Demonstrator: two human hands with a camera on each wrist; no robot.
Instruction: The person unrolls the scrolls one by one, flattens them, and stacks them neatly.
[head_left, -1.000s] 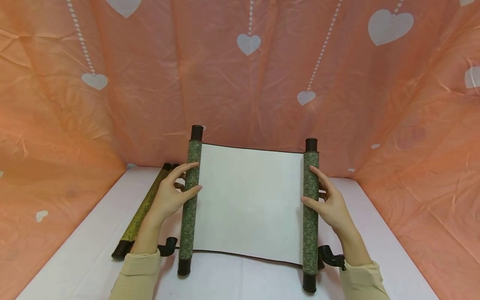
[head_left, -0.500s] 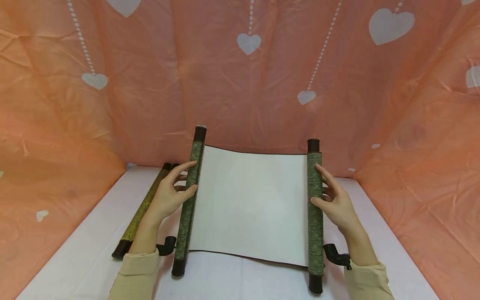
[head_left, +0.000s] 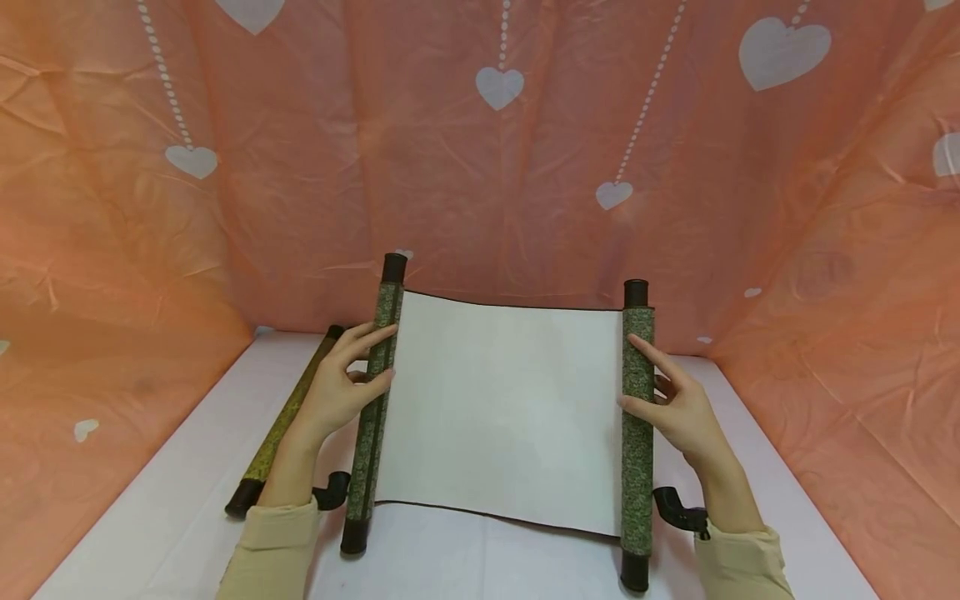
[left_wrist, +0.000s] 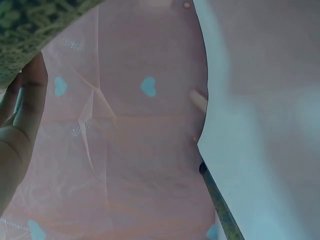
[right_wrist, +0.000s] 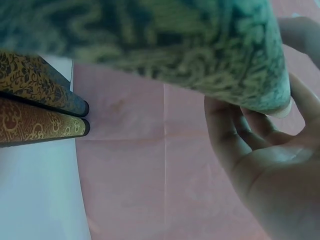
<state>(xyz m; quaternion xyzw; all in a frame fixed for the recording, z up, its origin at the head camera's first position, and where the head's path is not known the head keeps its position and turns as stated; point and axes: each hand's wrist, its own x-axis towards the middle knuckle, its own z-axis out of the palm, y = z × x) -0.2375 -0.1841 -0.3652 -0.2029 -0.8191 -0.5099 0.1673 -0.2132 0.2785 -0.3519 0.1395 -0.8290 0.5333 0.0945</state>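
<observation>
A hanging scroll with blank white paper (head_left: pixel 502 408) is held partly unrolled, tilted up over the table. Its two rollers are wrapped in green patterned cloth and have black end caps. My left hand (head_left: pixel 336 393) grips the left roller (head_left: pixel 365 454), thumb and index finger on the near side and other fingers behind. On the right roller (head_left: pixel 637 475), my right hand (head_left: pixel 682 412) has a similar grip near mid-height. The right wrist view shows fingers (right_wrist: pixel 225 130) curled under the thick patterned roll (right_wrist: pixel 175 55).
Left of the scroll, a rolled yellow-patterned scroll (head_left: pixel 264 457) lies on the white table (head_left: pixel 172 500), partly behind my left forearm. Two rolled scrolls, one dark gold (right_wrist: pixel 45 82) and one reddish (right_wrist: pixel 42 122), lie side by side in the right wrist view. Orange heart-printed cloth (head_left: pixel 450 183) encloses the back and sides.
My right hand and the right roller have moved right. The left roller's lower end has swung slightly left, and more white paper shows between the rollers.
</observation>
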